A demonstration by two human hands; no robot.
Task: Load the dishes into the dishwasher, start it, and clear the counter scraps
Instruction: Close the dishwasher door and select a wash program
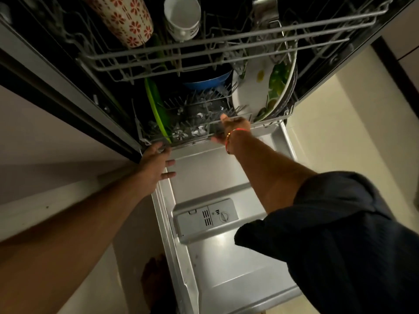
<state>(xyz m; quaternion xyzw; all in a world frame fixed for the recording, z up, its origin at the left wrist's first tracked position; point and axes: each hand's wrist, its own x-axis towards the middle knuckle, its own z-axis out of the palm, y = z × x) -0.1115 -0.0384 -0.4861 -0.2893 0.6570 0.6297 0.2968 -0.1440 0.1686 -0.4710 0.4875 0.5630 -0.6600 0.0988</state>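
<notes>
My right hand [234, 130] gripped the front rail of the lower rack [204, 132], fingers curled over the wire, a red thread at the wrist. My left hand [156, 163] lay flat and relaxed, fingers straight, at the rack's front left corner where the tub edge meets the door [217, 279]; whether it touched the wire or only the frame I could not tell.

The rack sat straight ahead of both hands, its front rail running left to right across my reach, nearly level with the tub mouth. The right hand was on it, so I judged the push inward was its job, with the left steadying the corner.

In the rack a green plate [158, 109] stood on edge at the left, a blue bowl [207, 82] lay deeper in the middle, and a large patterned plate [265, 87] leaned at the right, just beside my right hand. Above, the upper rack [226, 46] held a flowered cup [122, 19] and a white cup [182, 17], both on their sides.

The door lay open flat beneath my arms, its detergent box [205, 219] shut. It would have to come up before any start, and my forearms crossed over it.
</notes>
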